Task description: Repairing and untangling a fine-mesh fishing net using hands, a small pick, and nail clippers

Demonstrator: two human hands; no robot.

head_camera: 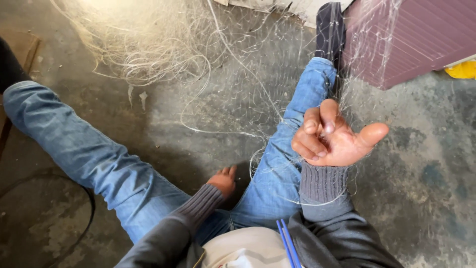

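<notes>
Sitting on the concrete floor (pixel 208 99) with both legs in blue jeans stretched out, the person works a fine pale fishing net (pixel 238 74). Raised palm-up over the right knee, the right hand (pixel 332 141) has its fingers (pixel 312 134) curled in on strands of the net, thumb stuck out to the side; the mesh drapes over the wrist and grey cuff. From that hand the net runs away toward the far edge of the floor, where its loose bulk lies heaped in a tangle (pixel 144 44), so its long run points forward and to the left. Lower down between the thighs, the left hand (pixel 224 179) has its fingers bent downward; whether they grip any strand cannot be told. The right hand is clearly the one nearer the net. A maroon ribbed box (pixel 401 39) stands at the far right edge of the floor
</notes>
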